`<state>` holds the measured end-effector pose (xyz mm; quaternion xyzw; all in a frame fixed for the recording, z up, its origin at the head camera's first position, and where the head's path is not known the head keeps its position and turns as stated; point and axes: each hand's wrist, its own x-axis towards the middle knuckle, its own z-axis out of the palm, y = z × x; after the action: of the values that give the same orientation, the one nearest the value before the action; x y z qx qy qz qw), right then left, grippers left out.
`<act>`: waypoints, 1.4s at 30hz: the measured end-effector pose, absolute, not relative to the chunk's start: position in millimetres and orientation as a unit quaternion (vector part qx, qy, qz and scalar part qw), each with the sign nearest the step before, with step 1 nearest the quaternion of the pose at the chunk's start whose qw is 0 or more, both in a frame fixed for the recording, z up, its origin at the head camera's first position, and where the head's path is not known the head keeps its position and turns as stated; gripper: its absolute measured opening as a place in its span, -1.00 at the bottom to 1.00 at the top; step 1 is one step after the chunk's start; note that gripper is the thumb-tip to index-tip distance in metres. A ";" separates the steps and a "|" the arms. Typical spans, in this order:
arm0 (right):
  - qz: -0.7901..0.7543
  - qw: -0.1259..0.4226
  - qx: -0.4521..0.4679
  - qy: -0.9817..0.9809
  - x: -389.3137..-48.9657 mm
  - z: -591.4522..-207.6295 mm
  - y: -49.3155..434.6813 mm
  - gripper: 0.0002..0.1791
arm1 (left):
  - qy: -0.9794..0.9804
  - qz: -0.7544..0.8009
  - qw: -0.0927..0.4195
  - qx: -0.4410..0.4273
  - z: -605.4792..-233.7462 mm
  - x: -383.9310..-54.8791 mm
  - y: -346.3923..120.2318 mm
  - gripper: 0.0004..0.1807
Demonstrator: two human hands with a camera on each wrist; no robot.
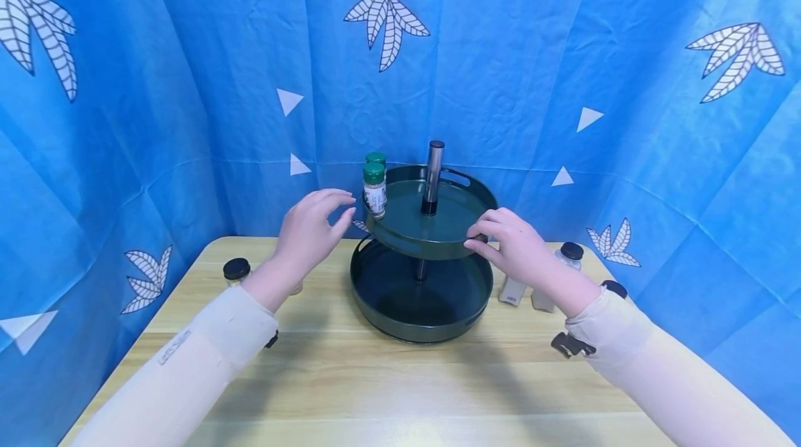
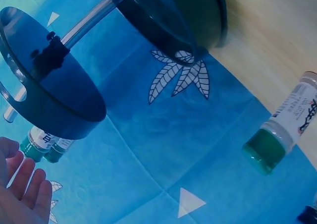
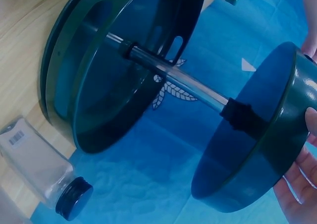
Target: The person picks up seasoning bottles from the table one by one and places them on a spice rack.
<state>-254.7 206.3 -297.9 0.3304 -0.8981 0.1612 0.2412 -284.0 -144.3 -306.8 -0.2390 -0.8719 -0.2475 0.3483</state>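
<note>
A dark green two-tier round tray stand (image 1: 421, 329) with a silver centre post (image 1: 433, 176) stands on the table. Two green-capped spice bottles (image 1: 375, 193) are on the left side of its upper tray (image 1: 407, 242). Just left of them, my left hand (image 1: 313, 228) is in the air, thumb and fingers apart with nothing between them. My right hand (image 1: 510, 242) grips the upper tray's rim at the right front, thumb on the outer wall in the right wrist view. The lower tray (image 3: 84, 105) holds nothing that shows.
Left on the table is a black-capped jar (image 1: 236, 270), and a green-capped bottle (image 2: 285, 127) shows in the left wrist view. Black-capped clear bottles (image 1: 571, 252) stand at the right, partly behind my right arm. A blue patterned curtain (image 1: 513, 71) encloses the table.
</note>
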 end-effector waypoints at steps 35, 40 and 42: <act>0.161 0.244 0.332 -0.897 -254.3 -297.2 206.0 -0.84 | -0.899 -0.231 0.322 -0.187 -336.4 -274.8 -174.8 -0.79; 0.161 0.243 0.333 -0.897 -254.7 -297.5 206.1 -0.84 | -0.899 -0.227 0.324 -0.187 -341.5 -276.1 -177.8 -0.80; 0.162 0.241 0.331 -0.898 -254.5 -297.4 205.9 -0.84 | -0.900 -0.226 0.323 -0.186 -343.9 -276.3 -178.9 -0.80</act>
<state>-254.5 205.9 -297.4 0.3313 -0.8979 0.1618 0.2406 -276.3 -178.9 -343.9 -0.1863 -0.8998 -0.2264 0.3231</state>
